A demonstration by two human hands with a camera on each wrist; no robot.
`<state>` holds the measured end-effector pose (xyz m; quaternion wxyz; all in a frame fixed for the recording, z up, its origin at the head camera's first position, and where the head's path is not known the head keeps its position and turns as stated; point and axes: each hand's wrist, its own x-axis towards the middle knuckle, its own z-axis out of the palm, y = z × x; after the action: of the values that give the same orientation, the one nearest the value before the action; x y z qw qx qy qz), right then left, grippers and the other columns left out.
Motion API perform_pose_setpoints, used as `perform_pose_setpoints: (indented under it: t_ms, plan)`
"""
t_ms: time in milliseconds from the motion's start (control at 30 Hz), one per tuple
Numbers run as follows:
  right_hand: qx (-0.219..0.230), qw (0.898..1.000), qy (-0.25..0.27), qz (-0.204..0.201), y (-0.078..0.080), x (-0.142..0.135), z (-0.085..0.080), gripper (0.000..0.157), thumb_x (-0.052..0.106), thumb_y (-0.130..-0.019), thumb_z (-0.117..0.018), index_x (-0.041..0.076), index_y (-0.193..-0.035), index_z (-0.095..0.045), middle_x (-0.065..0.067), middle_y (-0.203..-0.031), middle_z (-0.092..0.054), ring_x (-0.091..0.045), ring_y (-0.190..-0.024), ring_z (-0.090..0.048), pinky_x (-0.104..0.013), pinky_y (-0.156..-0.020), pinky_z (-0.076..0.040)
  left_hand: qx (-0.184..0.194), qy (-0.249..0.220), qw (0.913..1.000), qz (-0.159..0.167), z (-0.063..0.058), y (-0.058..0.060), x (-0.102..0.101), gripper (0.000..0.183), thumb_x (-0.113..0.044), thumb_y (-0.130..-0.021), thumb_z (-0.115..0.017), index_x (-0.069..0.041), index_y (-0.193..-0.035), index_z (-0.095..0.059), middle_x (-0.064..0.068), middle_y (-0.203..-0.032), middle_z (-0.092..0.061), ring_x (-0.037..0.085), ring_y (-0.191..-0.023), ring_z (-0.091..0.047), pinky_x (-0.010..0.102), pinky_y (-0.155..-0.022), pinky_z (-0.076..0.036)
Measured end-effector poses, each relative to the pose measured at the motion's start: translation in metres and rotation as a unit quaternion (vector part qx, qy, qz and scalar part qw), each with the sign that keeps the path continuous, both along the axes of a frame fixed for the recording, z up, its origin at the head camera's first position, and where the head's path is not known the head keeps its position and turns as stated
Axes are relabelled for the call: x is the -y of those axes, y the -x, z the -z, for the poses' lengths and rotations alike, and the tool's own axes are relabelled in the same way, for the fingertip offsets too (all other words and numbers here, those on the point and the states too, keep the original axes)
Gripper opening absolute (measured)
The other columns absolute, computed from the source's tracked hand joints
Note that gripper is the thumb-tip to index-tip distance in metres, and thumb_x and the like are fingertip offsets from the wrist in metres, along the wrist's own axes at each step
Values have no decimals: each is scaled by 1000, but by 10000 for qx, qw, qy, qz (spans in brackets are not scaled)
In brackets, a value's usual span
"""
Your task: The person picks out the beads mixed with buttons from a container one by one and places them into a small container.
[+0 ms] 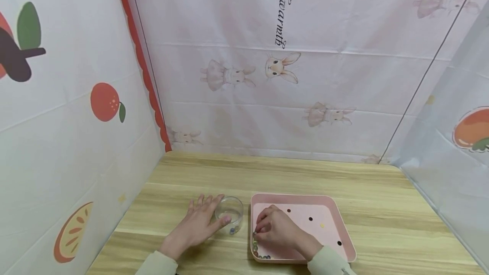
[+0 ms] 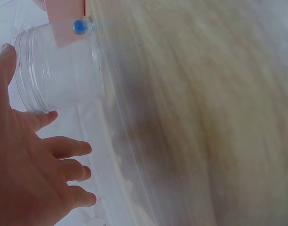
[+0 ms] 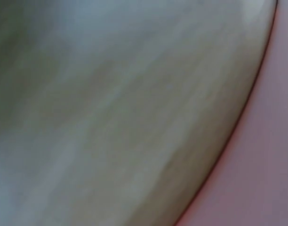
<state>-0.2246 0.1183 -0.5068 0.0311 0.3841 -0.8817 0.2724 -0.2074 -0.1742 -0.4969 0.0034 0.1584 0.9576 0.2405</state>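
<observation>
A clear round jar (image 1: 229,208), its top uncovered, stands on the table with a blue marble (image 2: 80,27) at its bottom. My left hand (image 1: 196,225) holds it near the rim between thumb and forefinger, the other fingers spread beside it. To the right lies a shallow pink tray (image 1: 302,199). Inside it, my right hand (image 1: 280,229) has its fingers bent, thumb and fingertips pinching a small marble (image 1: 254,234) by the left wall. More marbles (image 1: 255,248) line that wall and the near left corner. The right wrist view catches no fingers.
Small flat-looking dots lie across the tray floor: a black one (image 1: 310,219), another black one (image 1: 339,243), a brown one (image 1: 288,210) and a yellow one (image 1: 322,225). Printed cloth (image 1: 244,130) encloses the wooden table (image 1: 198,173) at the back and both sides.
</observation>
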Motion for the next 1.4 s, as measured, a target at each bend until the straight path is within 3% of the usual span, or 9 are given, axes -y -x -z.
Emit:
perform_pose_setpoints:
  t_ms: [133, 367, 567, 733, 1000, 1133, 1400]
  plan:
    - [22, 10000, 50, 75, 0, 0, 2, 5, 22, -84, -87, 19, -86, -85, 8, -97, -73, -5, -98, -57, -25, -89, -51, 19, -7, 10000, -2, 0, 0, 0, 78, -61, -106, -51, -18, -167, -31, 31, -167, -32, 57, -158, -15, 77, -124, -2]
    - [774, 9947, 588, 332, 1, -2, -2, 8, 20, -86, -85, 19, -94, -84, 10, -96, -77, -7, -95, -60, -27, -87, -50, 21, 21, 10000, 12, 1, 0, 0, 78, -62, -105, -51, -18, -167, -31, 30, -167, -32, 57, -158, -15, 78, -124, -3]
    - [799, 9927, 780, 458, 5, -4, -10, 7, 22, -91, -81, 19, -97, -83, 9, -98, -81, -17, -100, -72, -37, -89, -60, -15, 2, 10000, 19, 1, 1, 0, 78, -60, -106, -52, -17, -167, -32, 31, -166, -32, 58, -158, -15, 78, -124, -3]
    - [852, 9894, 977, 656, 7, -5, -15, 9, 27, -94, -78, 22, -99, -83, 9, -106, -79, -19, -107, -72, -43, -90, -60, -16, 16, 10000, 7, 2, 1, 0, 78, -61, -105, -52, -18, -167, -32, 31, -167, -32, 57, -158, -15, 78, -124, -3]
    - [852, 9820, 1443, 875, 12, -4, -22, 19, 28, -95, -79, 17, -110, -83, 8, -104, -79, -9, -97, -70, -27, -83, -56, 6, -36, 10000, 23, 4, 1, 2, 80, -64, -105, -50, -18, -167, -31, 31, -167, -32, 57, -158, -14, 78, -124, -2]
    - [847, 9766, 1792, 830, 16, 1, -27, 21, 24, -95, -80, 14, -113, -83, 7, -100, -80, -4, -91, -71, -26, -80, -58, 13, -50, 10000, 28, 4, 0, 2, 81, -65, -105, -49, -18, -167, -31, 32, -167, -32, 58, -158, -14, 79, -124, -2]
    - [977, 9691, 2047, 967, 16, 14, -34, 14, 23, -94, -81, 17, -107, -84, 4, -101, -82, -3, -90, -73, -26, -80, -60, 65, -95, 9999, 10, 2, 0, 2, 79, -63, -105, -51, -18, -167, -31, 31, -167, -32, 57, -158, -13, 79, -124, -2]
